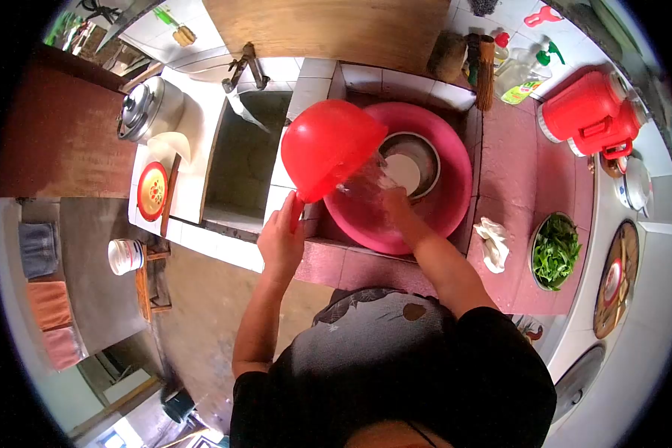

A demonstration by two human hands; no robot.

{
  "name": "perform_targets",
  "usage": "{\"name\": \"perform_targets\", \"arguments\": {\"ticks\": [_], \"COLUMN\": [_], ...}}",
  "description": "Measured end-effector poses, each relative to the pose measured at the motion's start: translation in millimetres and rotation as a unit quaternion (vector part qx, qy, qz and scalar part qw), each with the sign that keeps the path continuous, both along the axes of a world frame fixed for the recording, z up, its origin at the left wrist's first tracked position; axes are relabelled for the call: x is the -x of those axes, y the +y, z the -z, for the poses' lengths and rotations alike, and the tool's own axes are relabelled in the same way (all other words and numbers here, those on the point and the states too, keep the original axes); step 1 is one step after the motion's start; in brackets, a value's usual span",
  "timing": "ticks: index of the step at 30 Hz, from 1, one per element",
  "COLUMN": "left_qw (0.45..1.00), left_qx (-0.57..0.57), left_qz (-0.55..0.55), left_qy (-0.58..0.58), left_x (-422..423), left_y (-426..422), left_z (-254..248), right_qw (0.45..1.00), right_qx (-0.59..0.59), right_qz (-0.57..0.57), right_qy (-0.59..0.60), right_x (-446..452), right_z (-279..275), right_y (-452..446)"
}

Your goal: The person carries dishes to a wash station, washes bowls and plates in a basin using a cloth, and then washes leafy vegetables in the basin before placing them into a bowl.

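A red plastic dipper (pixel 328 145) is tipped on its side, and water pours from its rim. My left hand (pixel 282 235) is closed around its handle. Below the stream stands a large pink basin (pixel 452 175) set in the tiled sink. Inside the basin lie a metal pot (pixel 425 153) and a pale round piece (pixel 403 173). My right hand (pixel 396 196) reaches into the falling water beside the pale piece; its fingers are blurred by the splash, so their grip does not show.
Water runs from the tap (pixel 246 69) into the left sink (pixel 243 164). A lidded pot (pixel 153 108) and a patterned plate (pixel 152 191) stand at the left. Rightward are a white cloth (pixel 493 245), a bowl of greens (pixel 555 250), bottles and red flasks (pixel 584 108).
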State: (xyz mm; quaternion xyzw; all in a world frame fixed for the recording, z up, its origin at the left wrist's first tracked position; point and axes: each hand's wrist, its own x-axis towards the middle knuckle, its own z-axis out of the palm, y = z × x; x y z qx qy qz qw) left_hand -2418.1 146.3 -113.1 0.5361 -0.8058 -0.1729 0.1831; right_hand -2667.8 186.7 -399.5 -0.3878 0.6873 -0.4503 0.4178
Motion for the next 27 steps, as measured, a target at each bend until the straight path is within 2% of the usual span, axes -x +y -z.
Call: {"name": "perform_targets", "arguments": {"ticks": [1, 5, 8, 9, 11, 14, 17, 19, 21, 23, 25, 26, 27], "left_qw": [1.000, 0.991, 0.988, 0.990, 0.995, 0.990, 0.964, 0.927, 0.909, 0.922, 0.955, 0.912, 0.819], "left_qx": [0.013, 0.125, 0.125, 0.109, 0.053, -0.077, -0.175, -0.206, -0.188, -0.226, -0.206, -0.351, -0.474], "left_qz": [-0.011, -0.042, -0.089, -0.085, -0.084, -0.118, -0.145, -0.192, -0.215, -0.187, -0.122, -0.214, -0.292], "left_qy": [-0.026, 0.030, 0.028, 0.020, 0.023, -0.009, -0.135, -0.246, -0.305, -0.253, -0.177, -0.019, 0.141], "left_x": [1, -25, -56, -61, -85, -111, -107, -105, -121, -117, -112, -105, -97], "left_y": [0, -24, -47, -51, -69, -101, -134, -155, -177, -183, -184, -186, -190], "left_z": [-1, 2, 18, 16, 46, 93, 114, 135, 199, 216, 231, 226, 211], "right_qw": [1.000, 1.000, 0.997, 0.994, 0.957, 0.927, 0.939, 0.926, 0.906, 0.915, 0.954, 0.957, 0.960], "right_qx": [-0.003, -0.004, -0.053, -0.078, -0.224, -0.247, -0.267, -0.207, -0.323, -0.309, -0.279, -0.275, -0.270], "right_qz": [-0.003, 0.001, 0.047, 0.066, 0.147, 0.169, 0.095, 0.143, 0.142, 0.162, 0.045, 0.037, 0.029], "right_qy": [-0.003, -0.020, -0.039, -0.045, -0.110, -0.225, -0.194, -0.280, -0.236, -0.204, -0.097, -0.083, -0.068], "right_x": [4, 15, 16, 14, 17, 27, 35, 32, 29, 28, 52, 53, 53], "right_z": [4, 22, 13, 7, 33, -8, 1, -2, -32, -11, 75, 85, 93], "right_y": [1, 16, 44, 54, 75, 69, 66, 72, 56, 63, 92, 91, 89]}}
